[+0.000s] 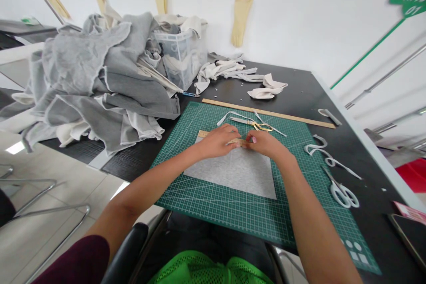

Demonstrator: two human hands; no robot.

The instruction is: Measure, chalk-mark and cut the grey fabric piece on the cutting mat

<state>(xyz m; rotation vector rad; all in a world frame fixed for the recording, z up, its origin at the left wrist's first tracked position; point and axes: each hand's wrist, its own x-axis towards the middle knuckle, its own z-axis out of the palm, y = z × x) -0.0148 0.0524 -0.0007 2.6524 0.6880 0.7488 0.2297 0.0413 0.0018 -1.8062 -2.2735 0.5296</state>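
The step in hand looks like laying or lining up a short, pale wooden ruler (202,133) along the twelve o'clock edge of a flat, light grey piece of fabric (239,172), which lies on a green gridded cutting mat (216,206) on a black surface (299,84). The left hand (218,142) reaches over the ruler, its fingers pointing towards three o'clock and close together; the right hand (264,142) comes in opposite, thumb and fingers drawn in near the ruler. I cannot tell whether either pinches the ruler, the fabric edge or both. The next move seems to call for steady pressure and a square edge, with the fabric kept from shifting. From the fabric's middle, gold-handled scissors (254,124) lie at one o'clock, just beyond the right hand, and white-handled scissors (342,193) at three. Much of the ruler is hidden by the hands, its markings are too small to read, and its far end towards three o'clock is covered. The fabric's edge under the fingers is likewise masked, the heap of grey cloth (100,75) at ten o'clock hides its own lower layers, and a dark phone (409,235) near four is cut off.
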